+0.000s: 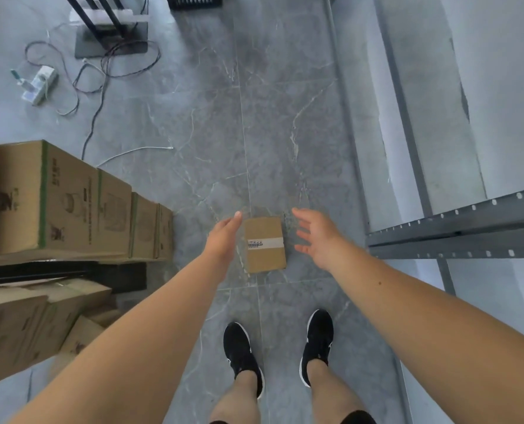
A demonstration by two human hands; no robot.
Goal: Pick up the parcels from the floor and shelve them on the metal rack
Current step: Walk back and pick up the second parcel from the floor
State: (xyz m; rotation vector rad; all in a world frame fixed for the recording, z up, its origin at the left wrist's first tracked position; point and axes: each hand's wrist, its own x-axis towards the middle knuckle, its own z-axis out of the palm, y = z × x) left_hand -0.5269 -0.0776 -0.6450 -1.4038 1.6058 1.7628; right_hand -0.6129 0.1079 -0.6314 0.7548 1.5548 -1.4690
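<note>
1. head view, looking straight down: small brown parcel (265,257) lying flat on the grey tiled floor (285,117), just ahead of a pair of black shoes (241,353). white label (265,243) strip across its top.
2. left hand (222,238) right beside the parcel's left edge, fingers straight and close together, holding nothing. overlaps that edge from this angle, so can't tell if actually touching.
3. right hand (317,237) on the parcel's other side, fingers spread wide, palm turned toward it, also empty. thin strip of floor showing between hand and parcel.
4. metal rack (456,237) over on the right, grey beams with rows of holes, pale shelf boards behind.
5. row of big cardboard boxes (56,200) along the left with green edging, more tipped and piled nearer the camera.
6. way up top left: white power strip (39,84), loose tangle of cables (101,75), flat base of a black stand (111,41), and a bit of a black crate (193,1) at the top edge.
</note>
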